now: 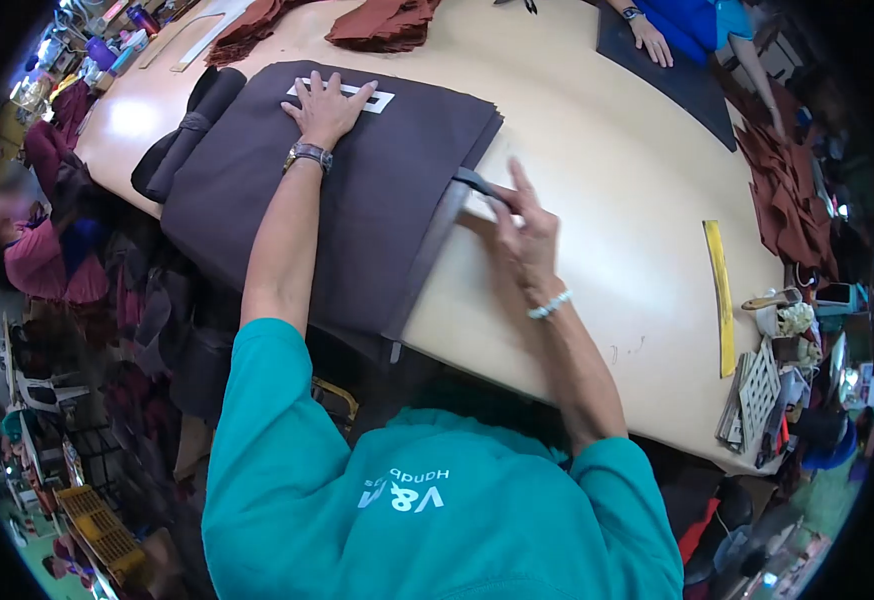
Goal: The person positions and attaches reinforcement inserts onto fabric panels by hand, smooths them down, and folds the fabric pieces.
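A stack of dark fabric [387, 180] lies on the pale table, its lower edge hanging past the table's near side. My left hand [325, 110] presses flat on the stack with fingers spread, partly over a white rectangular frame-like piece [379, 101]. At the stack's right edge my right hand [527, 235] grips a dark-handled tool [477, 184], whose tip touches the fabric edge. A straight strip [427, 255] runs along that edge below the tool. Rolled dark fabric [185, 140] lies left of the stack.
A yellow ruler [719, 300] lies at the table's right. Reddish-brown pieces [382, 25] sit at the far side, more [787, 200] at the right. A co-worker's hand [649, 42] rests on a dark sheet [677, 85]. Another person [42, 250] is at the left.
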A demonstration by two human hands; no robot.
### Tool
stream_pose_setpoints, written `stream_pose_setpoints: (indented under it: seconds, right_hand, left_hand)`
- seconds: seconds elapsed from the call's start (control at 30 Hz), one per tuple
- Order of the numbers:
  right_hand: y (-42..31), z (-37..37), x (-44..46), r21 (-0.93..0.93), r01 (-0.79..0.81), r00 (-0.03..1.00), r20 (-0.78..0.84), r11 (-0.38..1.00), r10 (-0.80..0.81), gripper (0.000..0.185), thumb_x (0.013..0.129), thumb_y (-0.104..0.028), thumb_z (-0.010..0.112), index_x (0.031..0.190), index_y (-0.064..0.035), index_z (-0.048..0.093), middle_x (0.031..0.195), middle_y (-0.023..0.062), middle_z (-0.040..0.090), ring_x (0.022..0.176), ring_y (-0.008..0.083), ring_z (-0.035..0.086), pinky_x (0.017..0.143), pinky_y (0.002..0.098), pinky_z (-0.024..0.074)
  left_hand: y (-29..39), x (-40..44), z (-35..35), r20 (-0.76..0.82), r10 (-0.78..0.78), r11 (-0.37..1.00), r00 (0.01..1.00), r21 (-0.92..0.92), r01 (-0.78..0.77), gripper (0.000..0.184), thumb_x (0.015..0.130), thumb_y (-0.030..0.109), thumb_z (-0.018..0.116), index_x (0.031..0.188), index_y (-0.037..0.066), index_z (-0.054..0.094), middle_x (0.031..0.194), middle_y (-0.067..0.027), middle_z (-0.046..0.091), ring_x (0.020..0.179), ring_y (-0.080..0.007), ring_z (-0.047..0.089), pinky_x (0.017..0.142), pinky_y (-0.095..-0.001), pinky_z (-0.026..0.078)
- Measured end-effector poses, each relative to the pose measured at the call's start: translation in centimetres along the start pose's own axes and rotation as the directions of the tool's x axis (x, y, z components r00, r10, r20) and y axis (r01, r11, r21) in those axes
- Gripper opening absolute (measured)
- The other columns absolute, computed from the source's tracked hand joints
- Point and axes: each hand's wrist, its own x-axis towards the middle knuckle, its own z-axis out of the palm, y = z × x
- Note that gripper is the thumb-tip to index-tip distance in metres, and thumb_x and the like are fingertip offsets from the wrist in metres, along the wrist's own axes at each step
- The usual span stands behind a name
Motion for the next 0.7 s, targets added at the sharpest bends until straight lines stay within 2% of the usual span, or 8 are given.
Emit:
stream_pose_setpoints:
  seconds: [0.17,0.3,0.33,0.4,0.47,0.5,0.53,0.7]
  right_hand:
    - [-1.1,-6.6,-1.8,0.039,-0.037,0.99,-0.132,0.999,0.042,0.043,0.082,0.004,0.06,0.124,0.0023,0.051,0.099,0.0151,0.067,0.092,0.0184,0.065,0.079,0.0319,0.0531]
    - [-3.5,-5.6,-0.5,-0.105,0.216,0.963,-0.138,0.971,-0.23,0.036,0.08,0.006,0.059,0.115,-0.0001,0.058,0.105,0.0174,0.065,0.092,0.0245,0.066,0.079,0.0324,0.0534]
    - [-3.9,-4.1,-0.1,0.044,0.176,0.978,-0.123,0.983,-0.169,0.031,0.082,0.001,0.056,0.114,-0.0012,0.059,0.108,0.0168,0.064,0.086,0.0253,0.067,0.073,0.0335,0.0546]
    - [-3.5,-0.5,1.1,0.172,0.16,0.987,-0.041,0.972,-0.155,0.029,0.081,-0.003,0.057,0.11,-0.0025,0.062,0.108,0.0125,0.065,0.087,0.0219,0.067,0.076,0.0303,0.0533]
    - [-1.8,4.1,1.9,0.065,0.202,0.974,-0.117,0.977,-0.194,0.034,0.081,-0.01,0.056,0.114,-0.0018,0.058,0.113,0.0198,0.06,0.082,0.0287,0.066,0.069,0.0346,0.0529]
    - [-0.5,5.9,2.4,-0.09,0.284,0.953,-0.078,0.954,-0.291,0.038,0.079,-0.009,0.056,0.116,-0.0006,0.056,0.102,0.0203,0.063,0.075,0.0301,0.065,0.066,0.036,0.0523]
    - [-1.2,5.6,2.5,-0.201,0.149,0.988,0.068,0.968,-0.138,0.039,0.077,-0.008,0.056,0.115,0.0006,0.056,0.094,0.0184,0.064,0.076,0.0335,0.063,0.069,0.0388,0.051]
    - [-1.7,0.9,-0.9,-0.392,0.317,0.9,-0.161,0.864,-0.404,0.048,0.073,-0.015,0.058,0.118,0.0008,0.051,0.106,0.0139,0.057,0.11,0.03,0.047,0.094,0.0407,0.0372]
  left_hand:
    - [0.0,0.0,0.3,-0.008,-0.008,1.0,1.0,0.011,0.008,0.083,0.076,0.073,0.042,0.135,0.014,0.043,0.146,-0.0167,0.027,0.136,-0.0392,0.014,0.101,-0.0671,0.01]
    - [0.5,0.0,-0.6,0.061,-0.04,0.997,0.997,0.069,0.036,0.082,0.078,0.073,0.039,0.135,0.014,0.043,0.147,-0.0133,0.027,0.137,-0.037,0.015,0.102,-0.0666,0.008]
    - [0.5,0.4,-1.1,0.116,-0.036,0.995,0.993,0.094,0.025,0.084,0.078,0.073,0.038,0.137,0.014,0.041,0.146,-0.0134,0.028,0.137,-0.0364,0.016,0.102,-0.0666,0.008]
    - [-2.5,4.9,1.0,0.308,0.267,0.906,0.913,0.242,-0.346,0.062,0.086,0.059,0.033,0.137,0.025,0.039,0.143,-0.0173,0.032,0.134,-0.0397,0.023,0.108,-0.0522,0.016]
    - [-4.0,6.2,1.8,0.404,0.447,0.729,0.798,0.354,-0.586,0.044,0.095,0.028,0.029,0.136,0.043,0.036,0.141,-0.0224,0.033,0.132,-0.0391,0.03,0.109,-0.0474,0.021]
    - [-5.4,7.9,2.9,0.41,0.472,0.768,0.781,0.244,-0.592,0.045,0.095,0.028,0.026,0.138,0.041,0.033,0.141,-0.0223,0.034,0.128,-0.0406,0.035,0.107,-0.0482,0.024]
    - [-8.9,11.2,6.1,0.402,0.519,0.67,0.754,0.356,-0.651,0.045,0.095,0.03,0.025,0.139,0.04,0.032,0.141,-0.0214,0.034,0.126,-0.0407,0.037,0.106,-0.0482,0.026]
    - [-6.6,9.4,2.9,0.49,0.359,0.624,0.794,0.507,-0.595,0.05,0.097,0.025,0.025,0.143,0.041,0.014,0.144,-0.0146,0.032,0.127,-0.0389,0.035,0.096,-0.0612,0.029]
